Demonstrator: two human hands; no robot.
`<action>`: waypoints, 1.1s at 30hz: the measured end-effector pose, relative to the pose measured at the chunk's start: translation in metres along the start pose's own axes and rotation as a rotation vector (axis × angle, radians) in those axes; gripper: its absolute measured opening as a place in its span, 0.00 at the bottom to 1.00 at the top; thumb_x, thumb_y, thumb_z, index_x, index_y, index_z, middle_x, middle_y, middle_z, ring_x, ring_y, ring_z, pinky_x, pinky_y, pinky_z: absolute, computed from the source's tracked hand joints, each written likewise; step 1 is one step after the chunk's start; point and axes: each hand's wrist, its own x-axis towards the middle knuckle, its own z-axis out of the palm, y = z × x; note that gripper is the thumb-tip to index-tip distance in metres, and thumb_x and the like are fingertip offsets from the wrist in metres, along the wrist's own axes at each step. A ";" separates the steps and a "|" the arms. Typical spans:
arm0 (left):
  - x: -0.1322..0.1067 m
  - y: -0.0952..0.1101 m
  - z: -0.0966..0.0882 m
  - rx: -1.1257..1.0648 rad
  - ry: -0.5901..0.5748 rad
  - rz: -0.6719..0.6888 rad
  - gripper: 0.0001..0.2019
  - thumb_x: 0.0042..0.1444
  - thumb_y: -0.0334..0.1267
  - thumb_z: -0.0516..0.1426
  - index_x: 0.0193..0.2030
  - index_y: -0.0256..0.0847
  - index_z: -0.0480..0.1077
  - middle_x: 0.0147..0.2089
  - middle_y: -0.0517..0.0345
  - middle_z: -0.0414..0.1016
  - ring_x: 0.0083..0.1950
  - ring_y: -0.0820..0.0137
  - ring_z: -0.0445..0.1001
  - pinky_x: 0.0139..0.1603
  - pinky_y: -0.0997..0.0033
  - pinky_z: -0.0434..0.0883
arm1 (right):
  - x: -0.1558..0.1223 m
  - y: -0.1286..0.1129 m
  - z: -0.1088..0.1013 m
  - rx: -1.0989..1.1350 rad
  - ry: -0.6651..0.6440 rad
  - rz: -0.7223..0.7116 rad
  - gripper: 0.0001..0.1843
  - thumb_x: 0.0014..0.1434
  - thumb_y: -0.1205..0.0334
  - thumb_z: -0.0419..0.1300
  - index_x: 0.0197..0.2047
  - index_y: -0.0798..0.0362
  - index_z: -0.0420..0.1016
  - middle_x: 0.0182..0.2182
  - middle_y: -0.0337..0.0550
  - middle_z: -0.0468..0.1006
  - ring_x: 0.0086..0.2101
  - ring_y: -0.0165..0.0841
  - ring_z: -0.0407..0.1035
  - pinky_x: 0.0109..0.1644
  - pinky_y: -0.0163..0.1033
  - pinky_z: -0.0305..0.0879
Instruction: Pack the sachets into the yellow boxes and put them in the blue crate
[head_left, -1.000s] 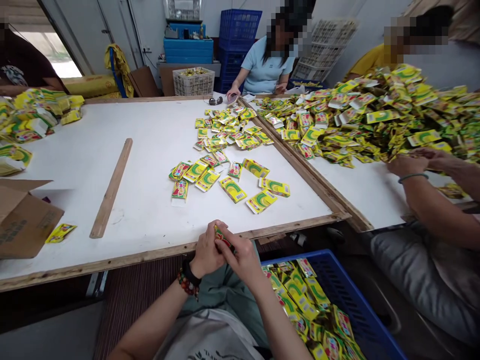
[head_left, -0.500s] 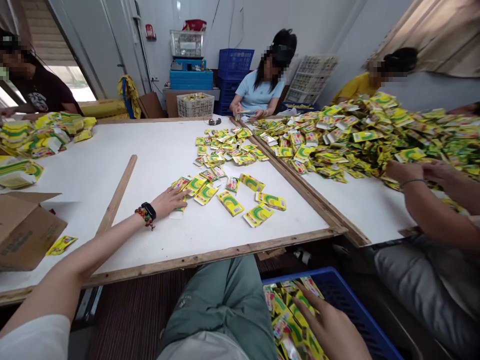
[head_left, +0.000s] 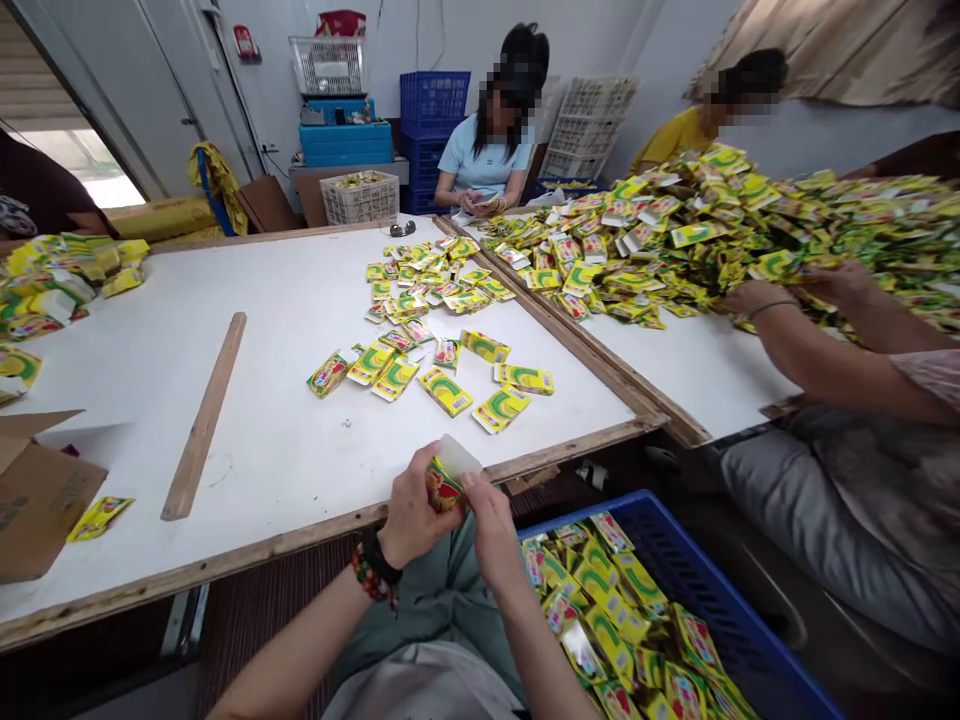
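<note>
My left hand (head_left: 409, 512) is wrapped round a small yellow printed box (head_left: 442, 488), held above my lap at the table's front edge. A pale white flap stands out from the box's upper end. The fingers of my right hand (head_left: 493, 528) are closed on the box's right side by that flap; its fingertips are partly hidden. Beyond my hands, several loose yellow-green boxes (head_left: 445, 391) lie scattered on the white table (head_left: 292, 430), with a denser cluster (head_left: 431, 280) behind them. To my right, a blue crate (head_left: 757, 610) holds many similar filled-looking boxes (head_left: 604, 625).
A wooden strip (head_left: 204, 420) lies on the table at left, near an open cardboard box (head_left: 52, 500) and a yellow packet (head_left: 100, 518). A wooden divider (head_left: 562, 335) separates a large heap of boxes (head_left: 675, 240) at right. Co-workers sit around; one's hands (head_left: 765, 300) reach into the heap.
My left hand has come back from the scattered boxes to above my lap with a box. My right hand has left the crate and met it there. The view has shifted somewhat.
</note>
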 end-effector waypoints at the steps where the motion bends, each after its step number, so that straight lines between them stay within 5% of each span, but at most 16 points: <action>1: -0.004 -0.001 0.008 -0.014 0.016 0.010 0.34 0.51 0.38 0.57 0.62 0.45 0.46 0.55 0.48 0.68 0.48 0.62 0.74 0.44 0.63 0.73 | 0.003 0.002 -0.003 0.001 0.018 0.024 0.20 0.59 0.50 0.54 0.30 0.55 0.80 0.27 0.41 0.80 0.30 0.35 0.73 0.34 0.36 0.71; 7: -0.010 -0.005 0.024 -0.094 -0.007 -0.063 0.34 0.52 0.41 0.58 0.62 0.41 0.45 0.59 0.40 0.63 0.55 0.58 0.71 0.49 0.57 0.71 | 0.007 0.000 -0.019 -0.168 -0.172 -0.167 0.18 0.59 0.60 0.57 0.51 0.48 0.78 0.48 0.43 0.81 0.47 0.40 0.74 0.51 0.44 0.69; 11: -0.007 -0.003 0.022 -0.055 -0.160 -0.161 0.31 0.52 0.45 0.57 0.59 0.39 0.50 0.51 0.43 0.70 0.46 0.57 0.76 0.41 0.58 0.73 | 0.008 0.001 -0.018 -0.318 -0.074 -0.217 0.15 0.60 0.59 0.58 0.49 0.48 0.80 0.43 0.45 0.83 0.37 0.39 0.78 0.40 0.41 0.73; 14: -0.005 -0.003 0.022 -0.012 -0.161 -0.180 0.32 0.50 0.46 0.57 0.58 0.38 0.50 0.49 0.43 0.72 0.42 0.56 0.76 0.38 0.58 0.72 | 0.013 0.003 -0.018 -0.369 -0.030 -0.172 0.17 0.62 0.59 0.56 0.51 0.51 0.78 0.41 0.45 0.83 0.32 0.37 0.78 0.35 0.39 0.74; 23: -0.010 -0.001 0.027 -0.019 -0.144 -0.234 0.29 0.52 0.44 0.55 0.58 0.37 0.53 0.48 0.43 0.70 0.41 0.57 0.75 0.38 0.58 0.72 | 0.019 0.004 -0.017 -0.496 -0.269 -0.384 0.20 0.62 0.62 0.55 0.57 0.50 0.73 0.42 0.47 0.83 0.36 0.37 0.78 0.41 0.39 0.72; 26: 0.003 0.002 0.010 -0.071 -0.296 -0.073 0.30 0.51 0.46 0.59 0.58 0.39 0.55 0.52 0.43 0.69 0.49 0.57 0.72 0.47 0.56 0.72 | 0.008 0.004 -0.031 -0.552 -0.258 -0.430 0.20 0.64 0.62 0.51 0.56 0.50 0.74 0.39 0.48 0.84 0.35 0.36 0.78 0.39 0.37 0.72; 29: 0.044 -0.020 -0.027 0.051 -0.406 0.086 0.33 0.50 0.51 0.62 0.60 0.42 0.57 0.63 0.44 0.61 0.64 0.54 0.60 0.63 0.51 0.61 | -0.011 0.000 -0.078 -0.831 -0.185 -0.249 0.22 0.63 0.56 0.49 0.53 0.53 0.77 0.34 0.53 0.84 0.28 0.39 0.78 0.30 0.38 0.71; 31: 0.081 -0.053 -0.059 0.280 -0.245 -0.102 0.30 0.55 0.48 0.58 0.60 0.36 0.57 0.64 0.38 0.58 0.67 0.52 0.55 0.66 0.48 0.54 | -0.021 -0.001 -0.117 -1.192 -0.136 0.036 0.22 0.60 0.53 0.51 0.47 0.52 0.81 0.22 0.52 0.82 0.22 0.45 0.77 0.23 0.41 0.67; 33: 0.115 -0.092 -0.089 0.470 -0.118 -0.408 0.25 0.56 0.42 0.57 0.57 0.33 0.58 0.62 0.36 0.59 0.67 0.50 0.53 0.65 0.46 0.53 | -0.026 -0.001 -0.146 -1.368 -0.140 0.199 0.23 0.58 0.51 0.52 0.47 0.51 0.82 0.22 0.53 0.82 0.24 0.50 0.77 0.23 0.43 0.67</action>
